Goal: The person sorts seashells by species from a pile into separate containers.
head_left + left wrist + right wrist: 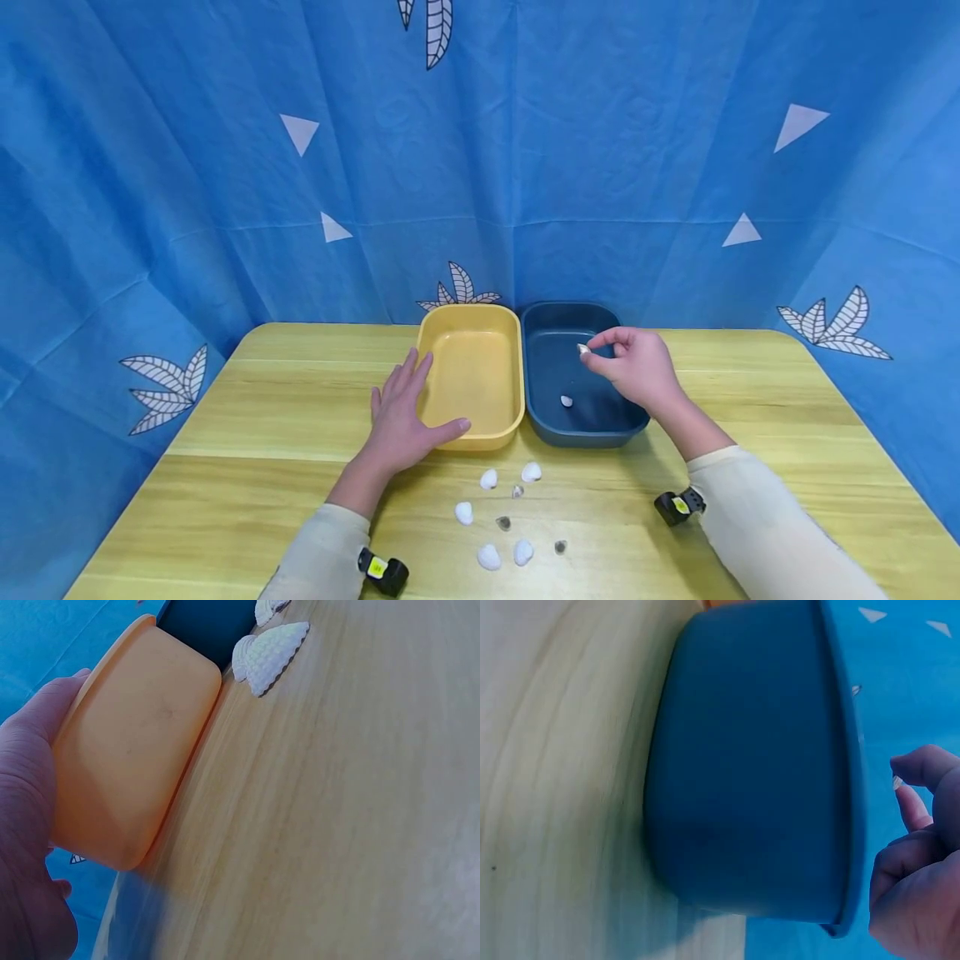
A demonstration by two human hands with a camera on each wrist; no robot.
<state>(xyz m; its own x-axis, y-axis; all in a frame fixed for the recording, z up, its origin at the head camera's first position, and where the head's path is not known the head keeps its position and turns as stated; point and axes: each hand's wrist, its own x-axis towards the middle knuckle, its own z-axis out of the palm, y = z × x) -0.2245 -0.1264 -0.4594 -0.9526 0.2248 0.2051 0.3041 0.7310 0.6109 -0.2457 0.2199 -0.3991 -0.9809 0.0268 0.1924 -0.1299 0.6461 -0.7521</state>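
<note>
My right hand (636, 364) pinches a small pale seashell (583, 349) between thumb and fingertips, over the dark blue bin (547, 433). In the right wrist view only a sliver of that shell (897, 782) shows. Another small shell (566, 401) lies on the blue bin's floor. With fingers spread, my left hand (401, 425) rests at the left and front rim of the yellow bin (472, 375), inside which no shell shows. In the left wrist view the thumb lies along the rim of the same bin (142, 742), which looks orange there.
Several white shells (489, 557) and a few small brownish shells (503, 522) lie scattered on the wooden table (262, 500) in front of the bins. The two bins stand side by side. A blue patterned curtain (600, 167) hangs behind the table.
</note>
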